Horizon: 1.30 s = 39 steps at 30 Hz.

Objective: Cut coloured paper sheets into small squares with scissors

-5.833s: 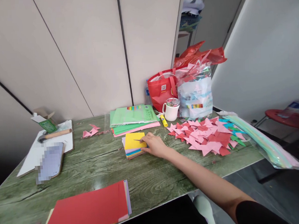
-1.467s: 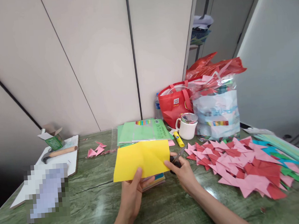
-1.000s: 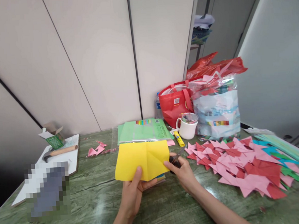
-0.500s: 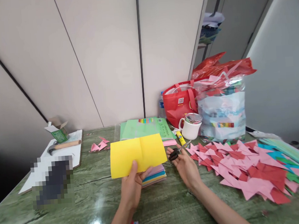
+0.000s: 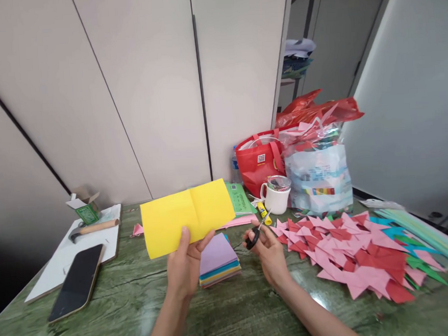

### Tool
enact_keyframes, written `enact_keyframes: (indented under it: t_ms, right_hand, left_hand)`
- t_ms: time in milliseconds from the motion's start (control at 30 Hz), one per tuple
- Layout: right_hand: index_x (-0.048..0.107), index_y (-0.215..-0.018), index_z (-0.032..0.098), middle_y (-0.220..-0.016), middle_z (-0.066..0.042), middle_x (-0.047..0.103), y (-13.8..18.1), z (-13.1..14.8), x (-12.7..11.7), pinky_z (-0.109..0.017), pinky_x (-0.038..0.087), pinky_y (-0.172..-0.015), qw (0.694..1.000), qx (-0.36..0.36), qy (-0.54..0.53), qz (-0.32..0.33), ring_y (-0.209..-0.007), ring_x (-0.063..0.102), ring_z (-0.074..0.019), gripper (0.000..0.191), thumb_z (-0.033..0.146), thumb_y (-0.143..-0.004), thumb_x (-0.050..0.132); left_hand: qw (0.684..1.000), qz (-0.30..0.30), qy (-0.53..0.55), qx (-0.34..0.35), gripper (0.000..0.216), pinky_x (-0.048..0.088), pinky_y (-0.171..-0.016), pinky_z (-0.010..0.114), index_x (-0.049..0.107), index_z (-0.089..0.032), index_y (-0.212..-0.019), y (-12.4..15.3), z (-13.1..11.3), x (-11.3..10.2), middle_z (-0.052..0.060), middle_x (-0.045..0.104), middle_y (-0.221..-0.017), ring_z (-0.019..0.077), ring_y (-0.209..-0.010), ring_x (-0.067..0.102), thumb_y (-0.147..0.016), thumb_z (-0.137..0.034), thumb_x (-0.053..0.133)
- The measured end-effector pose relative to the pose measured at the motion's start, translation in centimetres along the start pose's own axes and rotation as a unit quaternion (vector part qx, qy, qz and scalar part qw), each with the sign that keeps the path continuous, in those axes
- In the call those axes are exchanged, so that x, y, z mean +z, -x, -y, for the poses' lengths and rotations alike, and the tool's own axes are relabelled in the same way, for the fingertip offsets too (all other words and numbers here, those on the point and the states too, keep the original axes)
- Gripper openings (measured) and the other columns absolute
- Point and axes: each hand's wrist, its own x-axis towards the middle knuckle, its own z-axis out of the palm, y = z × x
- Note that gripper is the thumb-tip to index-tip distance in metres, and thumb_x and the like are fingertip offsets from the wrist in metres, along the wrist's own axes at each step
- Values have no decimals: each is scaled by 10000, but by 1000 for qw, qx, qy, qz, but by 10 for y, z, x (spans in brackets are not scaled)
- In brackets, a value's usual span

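My left hand [image 5: 185,263] pinches the lower edge of a yellow paper sheet [image 5: 187,215] and holds it up above the green table [image 5: 133,302]. The sheet has a crease down its middle. My right hand [image 5: 267,249] grips small black-handled scissors [image 5: 257,231], blades pointing up and right, a little to the right of the sheet. Below and between both hands lies a stack of coloured paper squares [image 5: 217,259] with a lilac sheet on top.
A heap of pink and red folded paper pieces [image 5: 348,251] covers the table's right. Behind stand a white mug [image 5: 275,195], glue stick [image 5: 264,211], red bag [image 5: 257,159], plastic bag [image 5: 318,174] and green paper pack [image 5: 239,197]. At left lie a phone [image 5: 77,281], hammer [image 5: 92,228] and small box [image 5: 84,208].
The yellow sheet was taken off the stack and lifted higher and leftward. My right hand let go of the sheet's edge and raised the scissors off the table.
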Motion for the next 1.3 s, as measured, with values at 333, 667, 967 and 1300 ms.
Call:
enact_keyframes:
  t_ms: [333,667,967,1300]
  right_hand:
    - [536,-890,202,-683,10,595,14,8,10,-277,449,-636,991,-66,98,62,-623,571,-148,285,360,-687,659]
    - [595,-826,201,-577,40,572,36,0,13,-222,407,-524,955,-7,185,229,-506,525,-115,213,234,-643,699]
    - [572,-922,186,-710,9,566,44,15,40,-230,391,-611,927,85,132,341,-638,507,-123,292,290,-672,682]
    - [532,-827,141,-634,33,495,46,1,43,-210,311,-537,920,153,108,346,-573,415,-92,355,338,-609,732]
  left_hand:
    - [994,24,97,-54,435,291,-976,542,417,-331,-1251,-24,31,-38,62,500,-1246,259,-1158,431,-834,-212,455]
    - [996,-18,60,-56,383,353,-938,554,508,-289,-1166,-13,33,-26,34,597,-1140,249,-1086,514,-804,-165,503]
    - [994,-26,68,-87,357,364,-942,527,508,-204,-1177,-8,28,-21,90,621,-1091,255,-1037,551,-823,-190,469]
    - [998,-52,23,-8,390,415,-909,445,517,-204,-1150,-7,34,-20,89,617,-1101,227,-1006,573,-762,-199,557]
